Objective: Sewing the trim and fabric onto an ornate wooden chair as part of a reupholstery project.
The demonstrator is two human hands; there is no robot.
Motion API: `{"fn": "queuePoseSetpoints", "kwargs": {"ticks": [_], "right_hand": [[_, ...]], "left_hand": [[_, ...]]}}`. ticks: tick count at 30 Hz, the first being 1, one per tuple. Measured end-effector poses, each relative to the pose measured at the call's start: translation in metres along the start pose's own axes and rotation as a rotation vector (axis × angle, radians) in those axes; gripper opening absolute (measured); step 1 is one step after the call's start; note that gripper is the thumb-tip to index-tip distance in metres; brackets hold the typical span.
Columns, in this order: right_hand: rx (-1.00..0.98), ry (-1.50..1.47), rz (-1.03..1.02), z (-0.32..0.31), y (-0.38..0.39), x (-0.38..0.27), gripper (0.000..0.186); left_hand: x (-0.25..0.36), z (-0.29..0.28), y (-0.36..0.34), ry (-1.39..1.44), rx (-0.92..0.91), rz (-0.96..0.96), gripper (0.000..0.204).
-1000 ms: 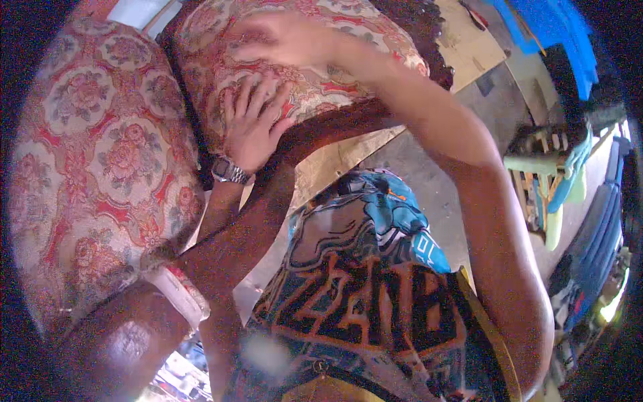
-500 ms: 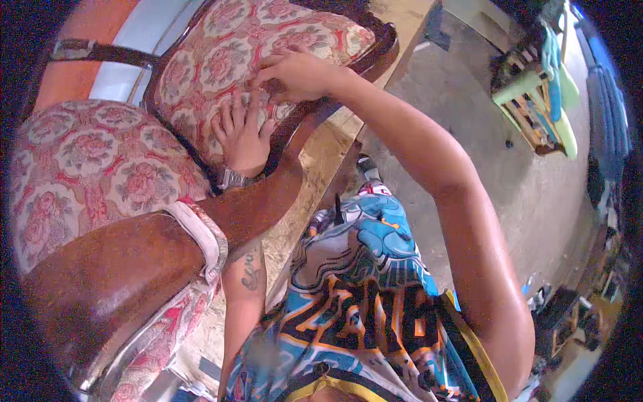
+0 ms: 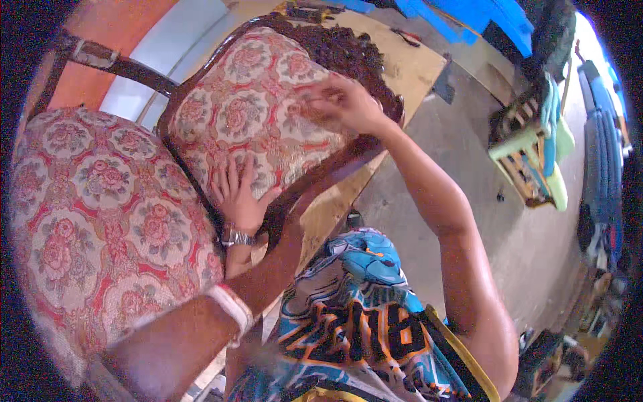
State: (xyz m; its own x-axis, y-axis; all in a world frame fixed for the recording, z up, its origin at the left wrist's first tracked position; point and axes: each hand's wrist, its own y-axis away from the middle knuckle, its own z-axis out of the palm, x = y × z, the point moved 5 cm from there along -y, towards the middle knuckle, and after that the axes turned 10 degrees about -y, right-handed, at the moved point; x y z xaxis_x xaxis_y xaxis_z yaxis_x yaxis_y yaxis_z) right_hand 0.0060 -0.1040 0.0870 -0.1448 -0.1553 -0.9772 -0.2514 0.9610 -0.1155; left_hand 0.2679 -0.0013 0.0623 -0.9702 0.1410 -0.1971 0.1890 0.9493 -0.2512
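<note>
A chair backrest pad [image 3: 241,114] in red and cream floral fabric sits in a dark carved wooden frame [image 3: 348,57]. My left hand [image 3: 241,197], a metal watch at its wrist, lies on the pad's near left corner with fingers spread. Over the right part of the pad is my right hand [image 3: 351,107], its fingers curled together and blurred by motion; whatever they pinch, if anything, I cannot make out. The matching floral seat [image 3: 104,181] fills the left side. A glossy brown wooden armrest [image 3: 194,328] with a pale band crosses in front of my left forearm.
The backrest lies over a plywood board [image 3: 415,70], where pliers with red handles [image 3: 406,38] rest. Blue material [image 3: 455,23] is beyond. On the right, a slatted wooden piece [image 3: 529,164] with green and blue padding stands on the grey floor [image 3: 415,161].
My right hand has moved right across the pad, away from my left hand. The left hand stays spread on the fabric. The view has shifted, showing more of the frame's carved top.
</note>
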Motion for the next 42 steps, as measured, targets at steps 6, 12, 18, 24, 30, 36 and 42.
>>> {"fn": "queuePoseSetpoints", "kwargs": {"ticks": [6,12,18,24,30,36,42], "right_hand": [[0.315,-0.137,-0.075,-0.076,-0.086,0.038,0.024],[0.382,-0.464,-0.045,-0.079,-0.173,0.04,0.026],[-0.174,0.163,-0.083,0.048,-0.173,0.005,0.026],[-0.716,0.959,-0.674,0.167,-0.161,-0.01,0.027],[-0.723,0.869,-0.851,0.186,-0.172,0.002,0.035],[-0.267,0.771,-1.254,0.176,-0.117,-0.025,0.026],[0.265,0.317,-0.634,0.097,-0.052,-0.09,0.023]], "left_hand": [[0.003,-0.007,-0.002,0.042,0.04,0.1,0.076],[-0.002,-0.005,-0.006,0.109,-0.03,0.025,0.073],[-0.005,-0.001,-0.006,0.086,-0.137,0.06,0.071],[-0.003,-0.007,-0.008,0.06,-0.092,0.078,0.068],[0.001,-0.01,-0.002,0.12,0.01,0.1,0.067],[0.003,-0.009,0.006,0.088,0.106,0.099,0.067],[0.004,-0.006,0.014,0.163,0.19,0.095,0.07]]}}
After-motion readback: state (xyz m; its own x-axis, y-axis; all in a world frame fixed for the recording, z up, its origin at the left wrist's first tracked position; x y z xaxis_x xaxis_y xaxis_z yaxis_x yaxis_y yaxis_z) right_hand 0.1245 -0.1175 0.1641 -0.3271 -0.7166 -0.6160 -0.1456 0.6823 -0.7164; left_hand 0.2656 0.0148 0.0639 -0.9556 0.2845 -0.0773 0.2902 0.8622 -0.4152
